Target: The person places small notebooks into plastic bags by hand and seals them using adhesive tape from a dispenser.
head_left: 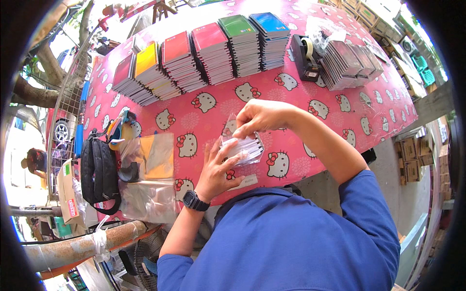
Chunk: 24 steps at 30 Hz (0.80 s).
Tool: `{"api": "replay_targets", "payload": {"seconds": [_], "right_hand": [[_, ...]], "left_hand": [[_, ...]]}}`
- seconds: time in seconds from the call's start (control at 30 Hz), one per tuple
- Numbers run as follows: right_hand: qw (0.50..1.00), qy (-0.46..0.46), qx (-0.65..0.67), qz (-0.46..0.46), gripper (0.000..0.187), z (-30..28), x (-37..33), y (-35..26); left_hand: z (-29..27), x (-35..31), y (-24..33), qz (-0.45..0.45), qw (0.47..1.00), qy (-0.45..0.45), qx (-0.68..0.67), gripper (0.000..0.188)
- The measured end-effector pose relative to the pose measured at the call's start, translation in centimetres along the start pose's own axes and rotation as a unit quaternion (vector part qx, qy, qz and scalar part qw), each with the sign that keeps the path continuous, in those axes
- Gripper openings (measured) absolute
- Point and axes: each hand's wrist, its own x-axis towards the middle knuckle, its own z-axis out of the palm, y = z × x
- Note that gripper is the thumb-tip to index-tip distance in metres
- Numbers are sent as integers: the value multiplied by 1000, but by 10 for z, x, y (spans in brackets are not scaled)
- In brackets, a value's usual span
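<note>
A small stack of white-edged notebooks (251,151) sits in a clear plastic bag near the table's front edge, right in front of me. My left hand (218,169), with a black watch on its wrist, grips the bundle's left side with its fingers over it. Above the bundle, my right hand (262,118) is closed in a pinch on the bag's clear plastic (232,122), its fingertips close to the left fingers. The bundle's underside and part of its left side are hidden. A small white label strip (243,182) lies just below the bundle.
Spiral notebooks in several tall colour stacks (211,39) line the table's far side. A black tape dispenser (308,65) and wrapped notebook bundles (347,65) stand far right. At left lie a black bag (99,169), clear plastic bags (148,199) and yellow-orange sheets (159,153).
</note>
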Motion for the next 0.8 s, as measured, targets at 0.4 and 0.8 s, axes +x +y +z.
{"api": "replay_targets", "payload": {"seconds": [0.4,0.8], "right_hand": [[919,107,-357,127,47,38,9,-7],[897,269,-180,-302,20,79,-44,37]], "left_hand": [[-9,1,-4,23,1000,-21,2,71],[27,6,5,12,975,222,-22,39]]}}
